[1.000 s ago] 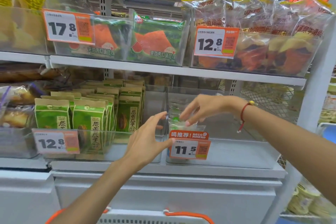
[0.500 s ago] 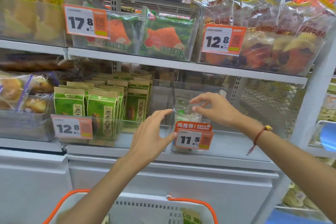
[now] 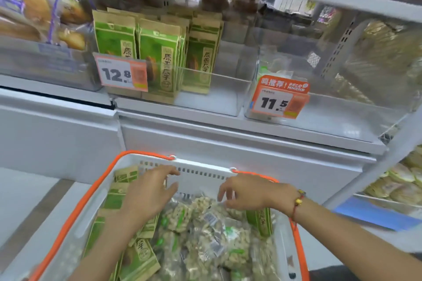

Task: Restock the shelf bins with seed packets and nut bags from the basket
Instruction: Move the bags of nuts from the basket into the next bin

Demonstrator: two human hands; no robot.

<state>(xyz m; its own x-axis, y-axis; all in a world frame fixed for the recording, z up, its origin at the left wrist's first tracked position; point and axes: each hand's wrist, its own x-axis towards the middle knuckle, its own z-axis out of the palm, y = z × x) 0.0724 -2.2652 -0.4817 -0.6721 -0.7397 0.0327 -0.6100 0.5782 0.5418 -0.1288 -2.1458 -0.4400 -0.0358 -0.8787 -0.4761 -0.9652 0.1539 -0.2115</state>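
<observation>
A white basket with orange handles sits low in front of me, full of green seed packets and clear nut bags. My left hand hovers over the basket's left side, fingers loosely bent and holding nothing. My right hand reaches down over the nut bags, fingertips near one bag, nothing gripped. On the shelf above, the clear bin tagged 12.8 holds upright green seed packets. The bin tagged 11.5 has one nut bag at its back left.
A bin of bread rolls stands left of the seed bin. A white cabinet front runs below the shelf. Another rack of packaged goods stands at the right, behind a white upright post.
Both hands have left the 11.5 bin on the shelf and dropped down into the basket. The view has tilted down with them.
</observation>
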